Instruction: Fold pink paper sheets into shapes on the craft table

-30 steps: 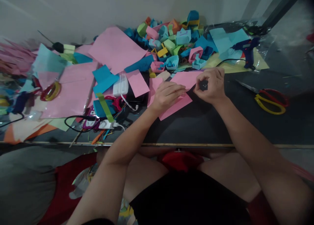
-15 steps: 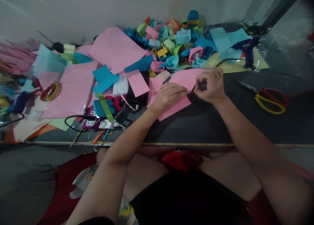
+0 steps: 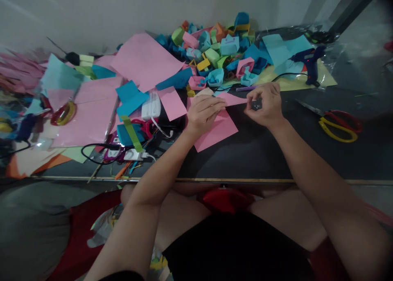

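Note:
A piece of pink paper [image 3: 231, 99] stretches between my two hands above the dark table. My right hand [image 3: 266, 104] pinches its right corner between thumb and forefinger, the other fingers curled. At its left end, my left hand [image 3: 204, 114] has the fingers pressed together on the paper; its thumb is hidden. Under and in front of my left hand, a pink sheet [image 3: 217, 134] lies flat on the table. A thin purple stick [image 3: 245, 88] lies just behind the held paper, its right end passing behind my right hand.
Scissors with red and yellow handles [image 3: 339, 125] lie at the right. A blue glue gun [image 3: 311, 64] rests behind them on yellow paper. Folded coloured paper pieces [image 3: 211, 54] pile up along the wall. A white charger [image 3: 151, 106], cables and pink sheets [image 3: 92, 113] crowd the left.
The held pink paper has turned from broad side up to a narrow, tilted strip. My left hand has moved slightly left, uncovering more of the sheet below; the purple stick now shows.

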A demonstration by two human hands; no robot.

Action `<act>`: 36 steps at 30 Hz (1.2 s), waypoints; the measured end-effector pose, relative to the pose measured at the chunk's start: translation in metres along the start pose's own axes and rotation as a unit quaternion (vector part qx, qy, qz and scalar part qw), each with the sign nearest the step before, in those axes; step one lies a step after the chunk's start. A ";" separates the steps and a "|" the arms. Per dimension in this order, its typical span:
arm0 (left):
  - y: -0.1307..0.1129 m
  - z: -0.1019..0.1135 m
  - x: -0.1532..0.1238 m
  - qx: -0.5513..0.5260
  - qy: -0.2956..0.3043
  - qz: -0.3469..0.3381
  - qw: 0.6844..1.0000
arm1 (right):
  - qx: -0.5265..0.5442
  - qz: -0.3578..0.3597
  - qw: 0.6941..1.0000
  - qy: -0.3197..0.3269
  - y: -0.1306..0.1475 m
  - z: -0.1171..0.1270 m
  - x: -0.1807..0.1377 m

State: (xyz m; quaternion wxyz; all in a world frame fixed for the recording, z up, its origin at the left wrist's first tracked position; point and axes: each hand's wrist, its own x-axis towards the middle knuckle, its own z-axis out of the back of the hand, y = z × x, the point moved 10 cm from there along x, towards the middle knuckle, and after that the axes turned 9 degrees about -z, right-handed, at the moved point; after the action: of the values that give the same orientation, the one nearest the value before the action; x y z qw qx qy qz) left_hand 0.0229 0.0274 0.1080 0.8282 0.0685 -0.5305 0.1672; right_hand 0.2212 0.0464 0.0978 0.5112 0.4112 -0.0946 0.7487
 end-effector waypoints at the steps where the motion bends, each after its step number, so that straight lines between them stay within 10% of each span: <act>1: 0.001 0.002 0.000 0.011 -0.008 0.001 1.000 | 0.004 -0.008 1.000 0.003 -0.001 0.000 0.001; 22: 0.031 0.018 -0.007 0.011 -0.087 0.114 0.990 | 0.063 -0.028 0.997 0.033 -0.013 0.015 0.008; 28: 0.032 0.054 -0.007 0.085 -0.206 0.126 0.967 | -0.009 -0.029 1.000 -0.004 -0.010 0.035 0.012; 36: 0.001 0.026 0.003 0.141 -0.121 0.027 0.982 | 0.026 0.026 0.999 -0.032 0.036 0.054 0.004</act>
State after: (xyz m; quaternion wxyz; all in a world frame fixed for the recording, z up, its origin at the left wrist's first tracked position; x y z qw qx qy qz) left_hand 0.0009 0.0212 0.1216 0.7352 0.1900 -0.5994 0.2533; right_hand 0.2184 0.0019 0.1455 0.4770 0.4458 -0.1021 0.7506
